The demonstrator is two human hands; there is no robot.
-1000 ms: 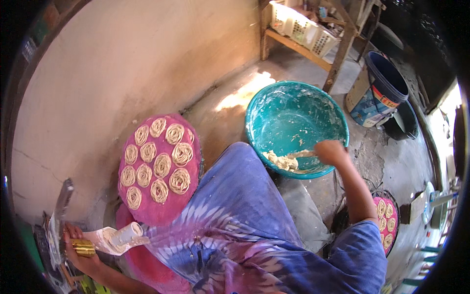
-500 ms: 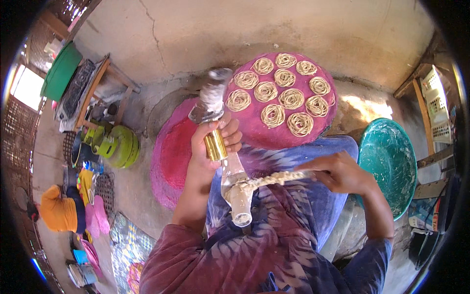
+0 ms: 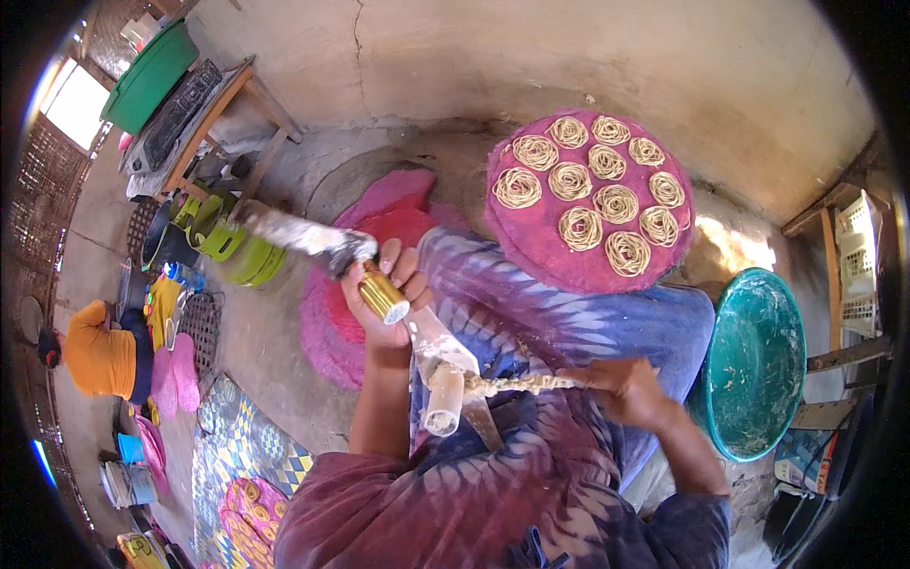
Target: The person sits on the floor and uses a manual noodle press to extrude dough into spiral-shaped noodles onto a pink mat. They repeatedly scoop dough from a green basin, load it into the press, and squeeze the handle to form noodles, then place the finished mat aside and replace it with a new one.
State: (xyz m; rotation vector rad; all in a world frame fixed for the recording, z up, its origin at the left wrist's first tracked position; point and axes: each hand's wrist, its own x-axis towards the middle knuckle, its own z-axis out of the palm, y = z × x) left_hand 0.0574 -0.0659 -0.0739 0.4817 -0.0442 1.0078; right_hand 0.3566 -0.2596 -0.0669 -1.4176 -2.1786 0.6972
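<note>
My left hand (image 3: 379, 324) is closed round a gold-handled tool (image 3: 382, 297), whose long floury end points up and left and is smeared by motion. Just below it, a whitish tube (image 3: 443, 406) lies over my lap on a flat bar (image 3: 434, 337) dusted with dough. Whether my left hand also touches the bar's upper end, I cannot tell. My right hand (image 3: 626, 391) grips the end of a thin stick (image 3: 531, 383) coated in lumpy dough. The stick's other end meets the tube's side.
Coiled noodle nests (image 3: 616, 204) lie on a round pink tray (image 3: 540, 261) beyond my knees. A teal basin (image 3: 754, 379) stands at my right. On the left are a green gas cylinder (image 3: 251, 261), a wooden table (image 3: 218, 119) and a person in orange (image 3: 100, 351).
The gold-handled tool has swung from upright to pointing left. My view has turned, shifting the tray rightward. The dough-coated stick still reaches the tube, with my right hand lower in view.
</note>
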